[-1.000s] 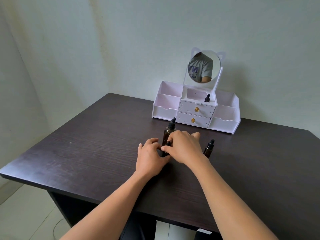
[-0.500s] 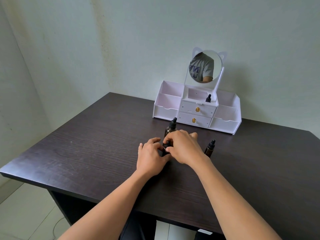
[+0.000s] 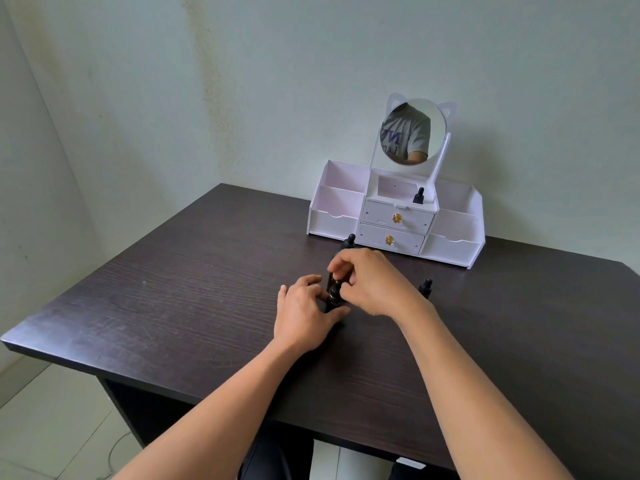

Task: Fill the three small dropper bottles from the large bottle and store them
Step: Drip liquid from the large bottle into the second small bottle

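A small dropper bottle (image 3: 329, 306) is held upright near the middle of the dark worktop (image 3: 190, 306), between both hands. Its lower body is wrapped by the left hand (image 3: 304, 315), with fingers curled around it and the thumb at the base. Its black dropper cap (image 3: 335, 292) is pinched by the fingers of the right hand (image 3: 374, 284). Just behind, the large bottle (image 3: 349, 241) is mostly hidden by the right hand, and only its black top is seen. A 2nd small bottle (image 3: 426, 288) is stood just beside the right wrist, apart from it. A 3rd small bottle (image 3: 419, 196) is lodged in the top middle compartment of a white organiser (image 3: 332, 220) at the back, above 2 drawers (image 3: 412, 220) with gold knobs (image 3: 397, 218). In its cat-eared round mirror (image 3: 437, 129) a grey T-shirt (image 3: 415, 133) with dark lettering is reflected. The letters are cut off and cannot be read. Whether the bottles carry labels cannot be told.
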The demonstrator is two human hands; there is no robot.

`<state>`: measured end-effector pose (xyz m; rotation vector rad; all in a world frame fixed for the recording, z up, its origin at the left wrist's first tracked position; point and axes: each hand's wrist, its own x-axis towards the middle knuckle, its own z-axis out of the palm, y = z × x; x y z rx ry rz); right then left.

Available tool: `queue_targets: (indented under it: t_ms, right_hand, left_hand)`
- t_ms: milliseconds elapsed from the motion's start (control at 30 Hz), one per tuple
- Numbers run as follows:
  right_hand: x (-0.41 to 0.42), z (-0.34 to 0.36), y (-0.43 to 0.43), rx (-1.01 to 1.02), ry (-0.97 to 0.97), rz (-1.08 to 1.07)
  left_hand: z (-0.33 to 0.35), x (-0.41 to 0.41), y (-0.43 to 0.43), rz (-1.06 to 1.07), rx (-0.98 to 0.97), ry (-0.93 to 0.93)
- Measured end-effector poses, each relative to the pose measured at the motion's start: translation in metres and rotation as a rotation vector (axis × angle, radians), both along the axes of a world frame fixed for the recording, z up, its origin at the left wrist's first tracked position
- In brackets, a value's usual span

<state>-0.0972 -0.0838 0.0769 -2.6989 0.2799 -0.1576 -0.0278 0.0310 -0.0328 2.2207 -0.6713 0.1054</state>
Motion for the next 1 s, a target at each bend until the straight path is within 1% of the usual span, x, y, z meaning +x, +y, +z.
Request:
queue_targets:
  t_ms: [67, 200, 367, 567, 733, 900, 1000]
  right_hand:
    - [0.000, 0.002, 0.000, -0.026, -0.011, -0.012]
    - [-0.001, -0.006, 0.000, -0.144, -0.056, -0.065]
    - [-0.001, -0.006, -0.003, -0.023, -0.007, 0.013]
    - [0.002, -0.012, -0.003, -0.121, -0.055, -0.031]
    - [0.005, -0.014, -0.006, 0.014, -0.098, 0.016]
    - [0.005, -0.013, -0.010, 0.031, -0.115, 0.007]
    - [0.001, -0.010, -0.017, 0.083, -0.189, -0.042]
  left_hand:
    - [0.000, 0.000, 0.000, -0.009, -0.003, 0.002]
    - [-0.001, 0.000, 0.001, -0.018, -0.014, -0.007]
    - [0.003, -0.002, 0.002, -0.010, -0.014, -0.015]
    - [0.000, -0.001, 0.000, -0.019, -0.024, -0.008]
    - [-0.002, 0.001, 0.000, 0.000, -0.009, -0.013]
    - [-0.003, 0.002, -0.002, 0.007, 0.003, -0.006]
    - [-0.002, 0.000, -0.001, 0.014, -0.014, 0.007]
